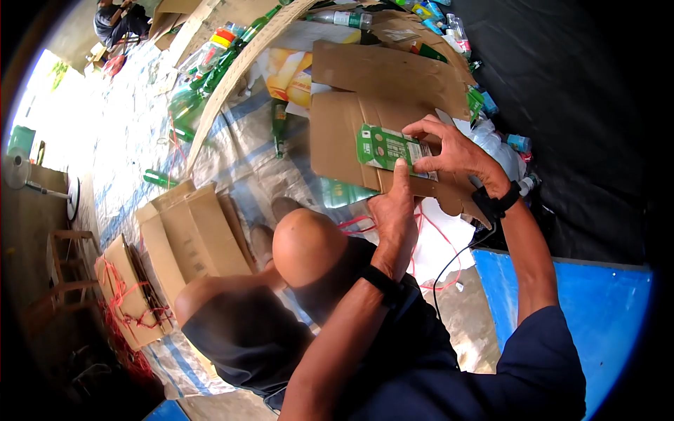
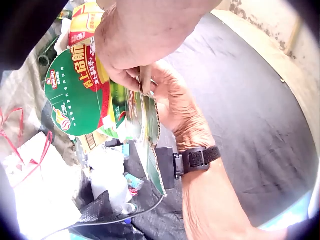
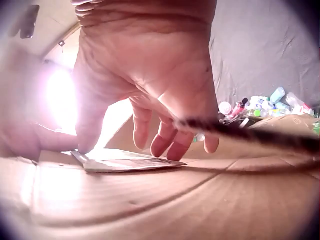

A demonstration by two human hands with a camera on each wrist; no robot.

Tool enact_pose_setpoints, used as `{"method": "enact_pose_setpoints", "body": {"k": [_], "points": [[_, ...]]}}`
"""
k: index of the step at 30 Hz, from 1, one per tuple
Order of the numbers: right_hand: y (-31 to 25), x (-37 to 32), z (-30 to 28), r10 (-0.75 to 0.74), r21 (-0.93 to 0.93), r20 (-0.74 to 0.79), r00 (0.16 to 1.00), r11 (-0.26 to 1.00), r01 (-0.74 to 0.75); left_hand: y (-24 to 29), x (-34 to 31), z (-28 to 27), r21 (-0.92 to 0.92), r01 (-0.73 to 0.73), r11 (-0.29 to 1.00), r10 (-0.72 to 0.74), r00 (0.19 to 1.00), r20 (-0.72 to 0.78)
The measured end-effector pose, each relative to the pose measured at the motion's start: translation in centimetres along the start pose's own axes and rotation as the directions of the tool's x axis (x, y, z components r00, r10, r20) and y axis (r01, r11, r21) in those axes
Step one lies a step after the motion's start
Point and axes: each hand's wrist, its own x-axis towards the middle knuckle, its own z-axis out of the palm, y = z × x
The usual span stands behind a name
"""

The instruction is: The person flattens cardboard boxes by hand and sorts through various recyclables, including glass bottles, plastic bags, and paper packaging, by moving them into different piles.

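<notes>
My left hand holds the near edge of a flattened brown cardboard box, thumb on top and the other fingers hidden beneath. Its printed green and red underside faces the left wrist view. On the brown face lies a small flat green carton. My right hand arches over the carton's right end, thumb and fingertips at its edges. In the right wrist view, the thumb meets one end of the pale carton and the fingertips come down at the other.
Green bottles lie behind a curved cardboard sheet at left. Folded cardboard boxes and a bundle tied with red string lie beside my knees. Plastic bottles line the black sheet. A blue panel is at right; a person sits far off.
</notes>
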Motion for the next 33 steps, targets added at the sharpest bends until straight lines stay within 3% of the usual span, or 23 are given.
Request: {"method": "enact_pose_setpoints", "body": {"k": [3,5,6,8,10,12,13,14,16,18,21,22,24,25,27,30,32,33], "points": [[-0.4,-0.8,0.1,-0.031,-0.022,-0.009,0.999,0.999,0.030,-0.1,0.3,-0.3,0.064,-0.077,0.995,0.074,0.996,0.047],[-0.8,-1.8,0.0,-0.177,-0.239,-0.211,0.961,0.963,0.125,0.2,0.4,-0.4,0.235,-0.142,0.961,0.145,0.989,0.003],[-2.3,-2.8,0.1,-0.174,-0.232,-0.207,0.963,0.965,0.124,0.3,0.7,-0.3,0.238,-0.138,0.961,0.144,0.990,-0.006],[-6.6,-6.8,0.6,-0.004,0.229,-0.388,0.922,0.968,0.100,0.3,1.3,0.1,0.320,-0.329,0.888,0.353,0.935,-0.017],[-8.3,-10.7,2.0,-0.038,0.297,-0.357,0.933,0.943,0.152,1.3,1.4,0.5,0.296,-0.279,0.914,0.289,0.957,0.010],[-8.3,-12.7,3.8,-0.045,0.413,-0.065,0.997,0.908,0.068,1.6,2.0,0.9,0.239,-0.428,0.871,0.428,0.902,0.056],[-7.4,-12.9,5.5,0.084,0.429,0.002,0.997,0.900,-0.076,3.9,-0.4,2.6,0.223,-0.239,0.945,0.243,0.970,0.007],[-5.9,-12.7,7.8,0.204,0.437,0.068,0.977,0.874,-0.213,4.6,-0.6,2.8,0.230,-0.231,0.945,0.234,0.972,0.014],[-0.7,-11.1,12.4,0.433,0.705,0.054,0.900,0.621,-0.341,5.5,-0.3,3.3,0.198,-0.108,0.974,0.111,0.994,-0.002],[7.5,-10.8,16.7,0.530,0.701,-0.205,0.823,0.666,-0.254,6.3,-0.1,3.8,0.214,-0.138,0.967,0.141,0.990,0.001],[17.4,-8.9,19.0,0.826,0.845,-0.233,0.513,0.432,-0.314,8.0,-0.3,4.7,0.169,-0.133,0.977,0.127,0.991,0.049],[17.6,-8.3,18.8,0.861,0.896,-0.224,0.457,0.366,-0.251,8.5,-0.6,5.3,0.171,-0.135,0.976,0.129,0.990,0.047],[18.2,-7.1,17.8,0.801,0.958,-0.199,0.564,0.280,-0.059,9.3,-1.0,6.0,0.182,-0.165,0.969,0.151,0.985,0.088],[18.4,-6.6,17.6,0.803,0.960,-0.194,0.563,0.275,-0.062,9.2,-0.5,6.1,0.136,-0.185,0.973,0.170,0.978,0.119],[18.5,-5.6,16.7,0.700,0.982,-0.190,0.689,0.136,0.133,9.4,0.0,6.9,0.097,-0.197,0.976,0.184,0.974,0.129],[13.4,-4.9,14.0,0.713,0.970,-0.230,0.662,0.111,0.218,10.3,0.5,7.4,0.052,-0.198,0.979,0.183,0.958,0.222],[12.1,-5.0,12.3,0.685,0.974,-0.213,0.697,0.096,0.204,11.1,1.1,8.4,0.015,-0.231,0.973,0.220,0.945,0.241],[11.7,-5.3,11.6,0.678,0.969,-0.216,0.703,0.063,0.237,11.8,0.9,8.9,0.031,-0.185,0.982,0.172,0.955,0.243]]}}
